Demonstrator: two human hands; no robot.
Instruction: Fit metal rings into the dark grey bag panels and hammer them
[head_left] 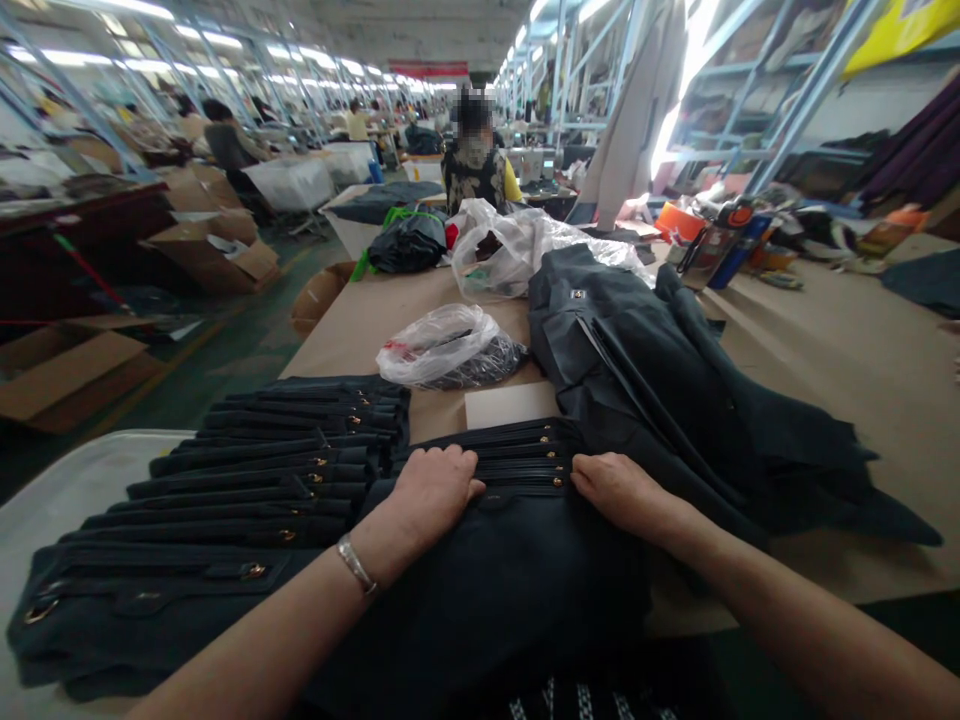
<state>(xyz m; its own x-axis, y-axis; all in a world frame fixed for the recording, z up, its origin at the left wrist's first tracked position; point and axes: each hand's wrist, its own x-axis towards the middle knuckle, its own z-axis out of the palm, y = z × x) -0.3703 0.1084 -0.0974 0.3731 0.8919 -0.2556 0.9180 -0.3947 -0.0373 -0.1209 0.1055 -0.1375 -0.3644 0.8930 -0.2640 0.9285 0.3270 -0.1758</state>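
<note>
Overlapping zippered fabric panels (247, 510) are lining the table's (360, 335) near left corner. The left hand (433, 490) is gripping the upper left side of a dark zippered piece (521, 535), which is lying between both hands at the near edge; the right hand (615, 488) is clutching its right side, beside heaped dark fabric (652, 370).

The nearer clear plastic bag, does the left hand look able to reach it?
Probably yes: between the left hand and the nearer clear plastic bag lie low dark zippered pieces and tabletop, and nothing tall blocks it.
</note>
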